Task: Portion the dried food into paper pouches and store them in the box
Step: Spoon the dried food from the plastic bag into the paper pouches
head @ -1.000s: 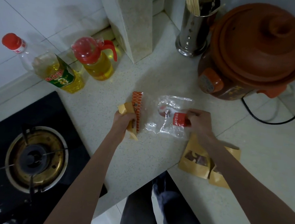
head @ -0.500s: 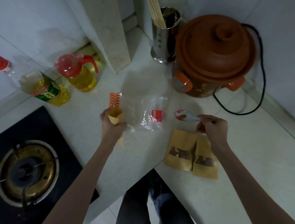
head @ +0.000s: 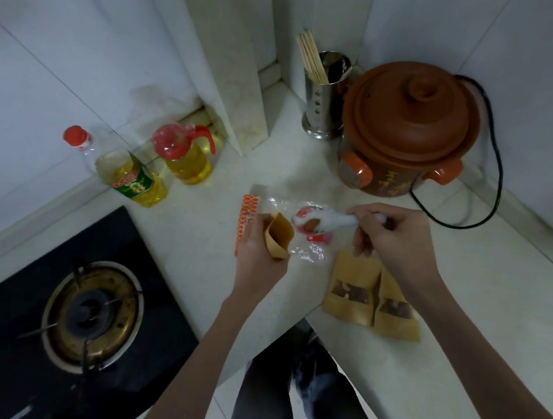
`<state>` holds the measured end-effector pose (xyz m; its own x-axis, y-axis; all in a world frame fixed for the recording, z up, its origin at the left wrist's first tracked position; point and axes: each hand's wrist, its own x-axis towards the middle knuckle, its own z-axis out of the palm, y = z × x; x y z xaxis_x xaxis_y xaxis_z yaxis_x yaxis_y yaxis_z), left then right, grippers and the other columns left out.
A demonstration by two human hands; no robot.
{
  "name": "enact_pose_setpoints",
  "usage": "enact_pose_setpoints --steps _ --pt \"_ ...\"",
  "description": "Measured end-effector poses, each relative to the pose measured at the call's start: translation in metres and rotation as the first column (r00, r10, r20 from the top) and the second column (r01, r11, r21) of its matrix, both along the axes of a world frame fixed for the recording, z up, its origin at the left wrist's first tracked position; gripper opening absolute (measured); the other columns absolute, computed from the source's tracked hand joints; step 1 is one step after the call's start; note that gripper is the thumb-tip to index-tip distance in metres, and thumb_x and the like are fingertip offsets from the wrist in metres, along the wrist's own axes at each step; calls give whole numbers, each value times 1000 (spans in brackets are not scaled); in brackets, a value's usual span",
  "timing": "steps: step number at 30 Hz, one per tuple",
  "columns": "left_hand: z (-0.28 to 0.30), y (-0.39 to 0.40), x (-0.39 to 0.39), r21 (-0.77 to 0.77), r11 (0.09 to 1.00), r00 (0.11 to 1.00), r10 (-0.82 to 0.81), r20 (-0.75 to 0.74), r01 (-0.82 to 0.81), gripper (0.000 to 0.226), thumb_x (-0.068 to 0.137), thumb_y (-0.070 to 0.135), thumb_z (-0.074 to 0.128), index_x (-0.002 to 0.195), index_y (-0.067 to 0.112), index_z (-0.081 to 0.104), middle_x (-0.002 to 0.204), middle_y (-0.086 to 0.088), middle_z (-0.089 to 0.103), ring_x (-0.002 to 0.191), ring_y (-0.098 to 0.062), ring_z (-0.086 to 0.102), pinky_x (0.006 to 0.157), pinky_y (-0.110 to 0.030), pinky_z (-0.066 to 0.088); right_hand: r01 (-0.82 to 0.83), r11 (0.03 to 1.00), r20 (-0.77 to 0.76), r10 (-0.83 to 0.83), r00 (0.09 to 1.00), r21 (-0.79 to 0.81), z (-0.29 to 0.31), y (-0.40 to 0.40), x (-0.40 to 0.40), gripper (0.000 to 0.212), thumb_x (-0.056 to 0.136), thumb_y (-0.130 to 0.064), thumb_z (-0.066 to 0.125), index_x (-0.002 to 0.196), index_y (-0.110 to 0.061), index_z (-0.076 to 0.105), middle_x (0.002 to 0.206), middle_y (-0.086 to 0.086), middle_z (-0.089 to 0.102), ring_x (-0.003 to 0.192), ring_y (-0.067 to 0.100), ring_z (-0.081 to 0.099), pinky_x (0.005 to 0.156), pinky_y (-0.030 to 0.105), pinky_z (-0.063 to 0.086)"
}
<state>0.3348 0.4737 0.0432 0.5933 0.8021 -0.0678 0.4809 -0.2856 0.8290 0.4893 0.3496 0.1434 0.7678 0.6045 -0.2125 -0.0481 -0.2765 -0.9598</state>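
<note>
Head view. Landmark: clay pot (head: 409,131), back right on the counter (head: 421,381).

Left hand (head: 257,255), in front and left of the pot, grips an open pouch (head: 278,239), mouth tilted up and toward the spoon. Right hand (head: 396,238), just in front of the pot, pinches the handle of a white spoon (head: 322,219). Spoon bowl carries a brownish piece of dried food (head: 311,226) and hangs just beside the pouch mouth, not yet over it.

Under the spoon lies a clear plastic bag (head: 303,236), nearly flat; its contents are too unclear to tell. An orange patterned strip (head: 245,223) lies at its far-from-pot edge.

Two filled pouches (head: 372,297) lie flat, side by side, in front of the pot and nearer the person, dark food showing through their windows. No box in sight.

Judgement: the step is tipping a spoonful into the third pouch.
- Keep the pouch mouth spread wide; squeeze its sides so it stays round.
- Bring the spoon tip over or just inside the mouth before tilting.
- Tilt slowly; a single piece may roll off the rim sideways.
- Hold the pouch over the bag so a spill lands there.
- Match the fill seen in the other two.
</note>
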Motion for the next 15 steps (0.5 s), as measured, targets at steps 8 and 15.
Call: enact_pose_setpoints --steps 8,15 --pt "9 -6 -5 140 990 999 -28 17 26 49 66 2 66 110 16 49 100 7 52 94 -17 52 86 -52 49 -298 931 620 362 696 -210 21 13 -34 15 91 -8 59 85 -3 71 56 7 62 47 20 58 46 35 50" --pt "-6 -4 -18 56 998 1000 -8 16 7 64 66 2 71 120 22 44 102 13 45 98 -17 52 87 -47 52 -461 810 678 568 467 -362 13 24 -42 20 95 -11 53 103 -5 70 67 5 65 51 19 56 47 34 49"
